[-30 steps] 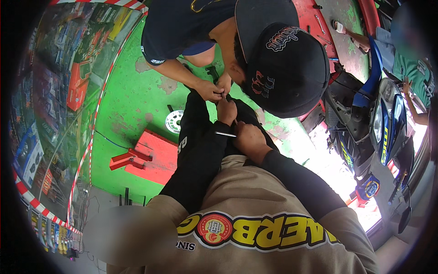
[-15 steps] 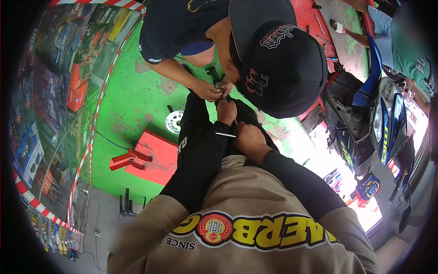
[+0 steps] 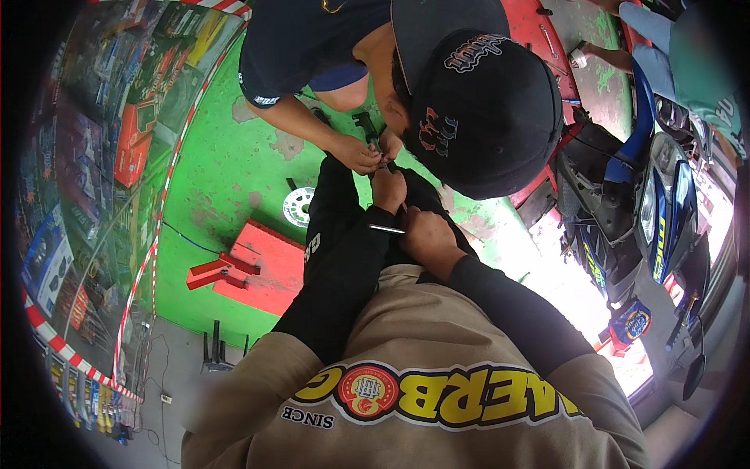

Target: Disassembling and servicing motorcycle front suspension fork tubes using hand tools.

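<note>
My left hand (image 3: 388,190) is closed over my lap, just below a co-worker's hands. Close beside it, nearer my body, my right hand (image 3: 430,237) is closed too. A short stretch of a thin rod-like piece (image 3: 405,208) shows between my two fists; the fingers hide the rest, so its kind is unclear. A co-worker's left-side hand (image 3: 356,155) and right-side hand (image 3: 390,144) pinch a small dark part at the far end of my left fist. Across my left wrist lies a narrow silver strip (image 3: 386,229).
A co-worker in a black cap (image 3: 484,117) leans in close ahead. On the green floor are a red metal box (image 3: 262,270) and a silver slotted disc (image 3: 298,206). A glass display case (image 3: 101,187) stands left, a blue motorcycle (image 3: 648,187) right. Another person (image 3: 695,62) is far right.
The co-worker's head has shifted and tilted slightly. At the far right, the other person has moved a little. My hands stay in nearly the same place.
</note>
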Demonstrator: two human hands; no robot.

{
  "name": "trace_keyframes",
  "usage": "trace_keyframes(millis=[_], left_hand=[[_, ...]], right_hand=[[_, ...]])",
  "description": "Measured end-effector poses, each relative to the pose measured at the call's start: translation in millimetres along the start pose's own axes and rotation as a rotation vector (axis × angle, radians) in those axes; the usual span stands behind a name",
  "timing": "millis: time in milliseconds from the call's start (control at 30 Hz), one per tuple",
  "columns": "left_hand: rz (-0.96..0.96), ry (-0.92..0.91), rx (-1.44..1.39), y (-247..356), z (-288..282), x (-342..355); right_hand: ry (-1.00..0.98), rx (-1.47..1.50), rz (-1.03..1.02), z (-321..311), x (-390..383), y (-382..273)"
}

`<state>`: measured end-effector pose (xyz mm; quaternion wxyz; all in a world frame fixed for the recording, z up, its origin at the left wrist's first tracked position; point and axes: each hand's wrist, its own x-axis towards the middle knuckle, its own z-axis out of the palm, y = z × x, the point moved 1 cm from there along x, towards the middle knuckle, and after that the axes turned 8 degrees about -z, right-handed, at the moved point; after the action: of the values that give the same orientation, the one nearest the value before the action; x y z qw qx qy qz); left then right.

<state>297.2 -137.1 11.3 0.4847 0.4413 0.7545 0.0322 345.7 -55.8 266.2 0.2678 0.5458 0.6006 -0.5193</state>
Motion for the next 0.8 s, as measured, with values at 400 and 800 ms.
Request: trace_keyframes(millis=[400, 800], left_hand=[[-0.033, -0.089, 0.02, 24.8, -27.9, -5.5], [0.004, -0.106, 0.088, 14.3, -15.5, -0.2]], right_hand=[[0.011, 0.019, 0.053, 8.8, 4.3, 7.5], [-0.002, 0.035, 0.083, 7.9, 6.3, 9.1]])
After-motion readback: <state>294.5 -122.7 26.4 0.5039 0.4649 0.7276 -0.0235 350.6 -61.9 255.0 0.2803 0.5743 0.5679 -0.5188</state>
